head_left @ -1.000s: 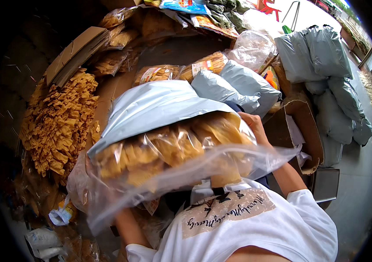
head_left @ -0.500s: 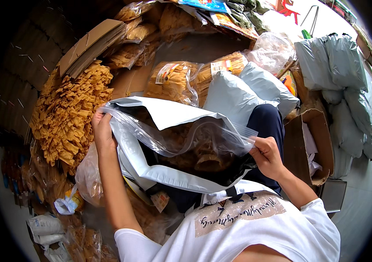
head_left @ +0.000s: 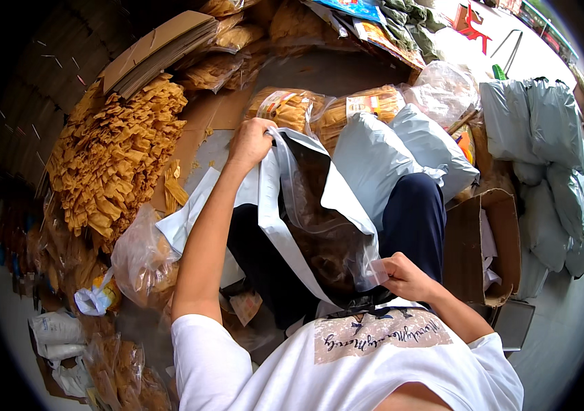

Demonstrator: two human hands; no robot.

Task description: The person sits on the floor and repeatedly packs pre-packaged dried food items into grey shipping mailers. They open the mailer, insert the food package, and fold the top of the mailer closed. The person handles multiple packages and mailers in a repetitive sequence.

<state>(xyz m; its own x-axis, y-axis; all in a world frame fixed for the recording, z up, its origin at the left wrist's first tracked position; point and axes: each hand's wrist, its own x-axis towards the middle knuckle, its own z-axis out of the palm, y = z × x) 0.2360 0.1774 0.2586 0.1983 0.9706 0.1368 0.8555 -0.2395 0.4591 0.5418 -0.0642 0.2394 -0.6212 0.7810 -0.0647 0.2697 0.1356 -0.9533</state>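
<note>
A grey plastic mailer bag (head_left: 275, 212) with a dark lining hangs open over my lap. Inside it is a clear zip bag (head_left: 326, 240) of yellow-brown dried food, which looks dark inside the mailer. My left hand (head_left: 251, 142) is closed on the top edges of the bags, up near the middle of the view. My right hand (head_left: 402, 277) pinches the clear bag's edge at the lower right, near my right knee (head_left: 412, 219). Left of the mailer, another pale plastic sheet (head_left: 196, 205) lies beside a bunched clear bag (head_left: 144, 257).
At left are loose yellow dried strips (head_left: 117, 161) and flat cardboard (head_left: 158, 51). Ahead lie packed food bags (head_left: 347, 120) and filled grey mailers (head_left: 371, 157). More mailers (head_left: 549, 130) are stacked at the right, above an open cardboard box (head_left: 484, 253).
The bag turned from lying crosswise to slanting lengthwise: my left hand moved up and to the right, while my right hand moved lower. Its open mouth now faces up.
</note>
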